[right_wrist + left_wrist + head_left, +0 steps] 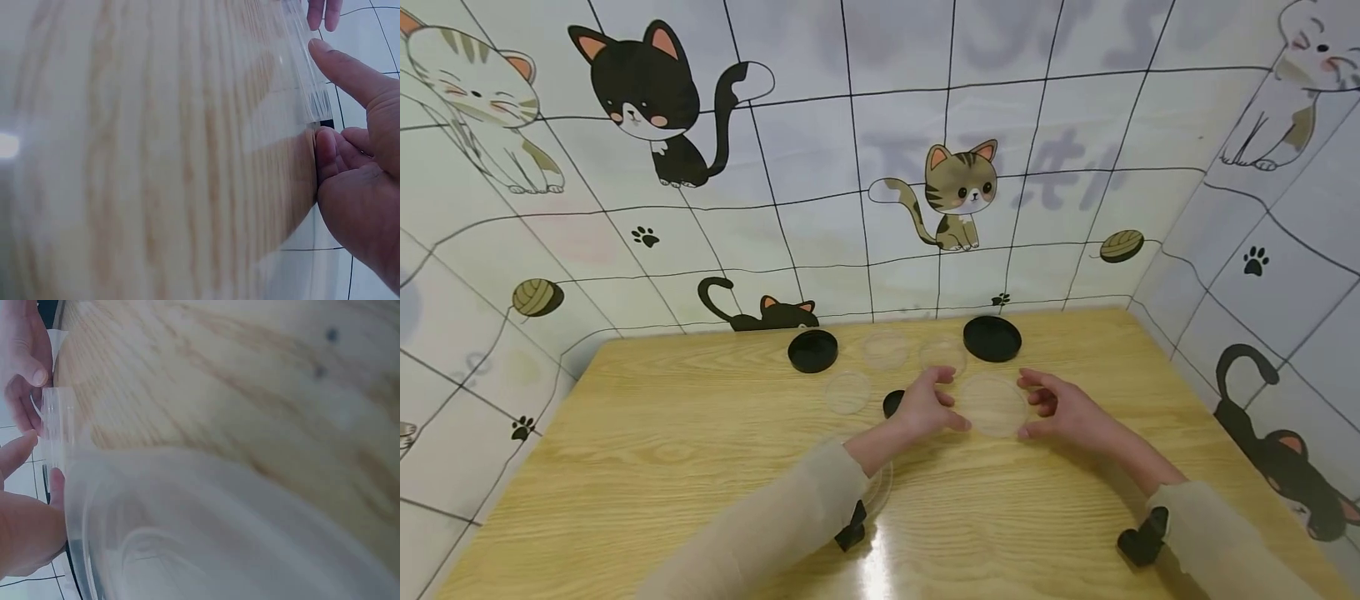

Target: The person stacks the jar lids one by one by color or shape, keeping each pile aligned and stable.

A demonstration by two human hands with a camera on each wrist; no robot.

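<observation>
A large clear round dish (995, 404) lies on the table between both hands. At its left edge is my left hand (928, 406), thumb and fingers spread apart. My right hand (1071, 412) is on the opposite side, its thumb and index finger spread along the rim and the other fingers bent. In the left wrist view, the dish's clear wall (59, 419) stands between the fingertips of both hands. The right wrist view shows the right thumb (350, 69) close to the clear rim (306, 62); firm contact is hard to judge.
Black round lids stand at the back left (812, 351), back right (992, 338) and partly behind the left hand (892, 403). Clear dishes lie among them (886, 348), (847, 392). Another clear round container (187, 531) sits under the left wrist. Cat-patterned walls (820, 183) enclose the wooden table (700, 442).
</observation>
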